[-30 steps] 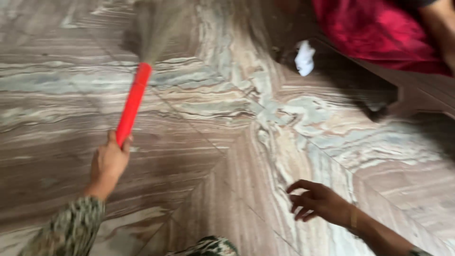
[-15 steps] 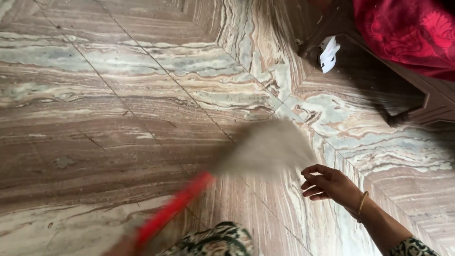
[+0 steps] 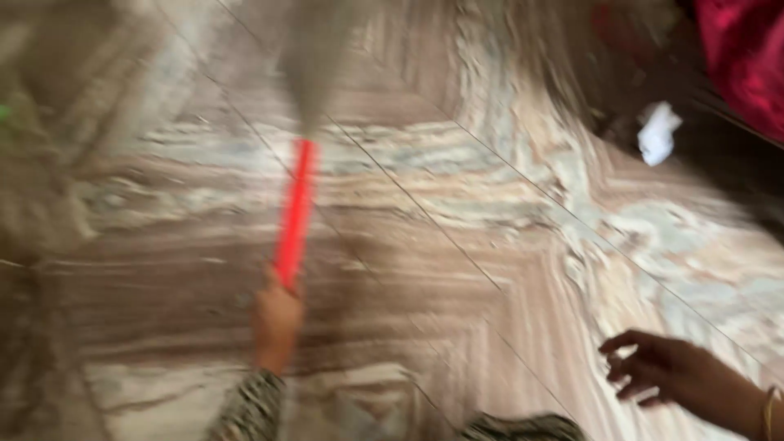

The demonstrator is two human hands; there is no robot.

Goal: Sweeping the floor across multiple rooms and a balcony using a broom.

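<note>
Marble floor (image 3: pixel 457 245) fills the frame, left hand (image 3: pixel 276 318) clenched on the red broom (image 3: pixel 296 208) w/ bristles up at top center, right hand (image 3: pixel 653 371) loose & empty lower right, white paper scrap (image 3: pixel 657 132) upper right not swept up yet imo.

Broom bristles (image 3: pixel 314 57) are motion-blurred and cut off at the top edge. Red cloth (image 3: pixel 747 57) is cropped at the right edge.

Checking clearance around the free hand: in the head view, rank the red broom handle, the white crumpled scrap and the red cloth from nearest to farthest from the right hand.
1. Red broom handle, left of the right hand.
2. White crumpled scrap, above it.
3. Red cloth, top right corner, just beyond the scrap.
</note>
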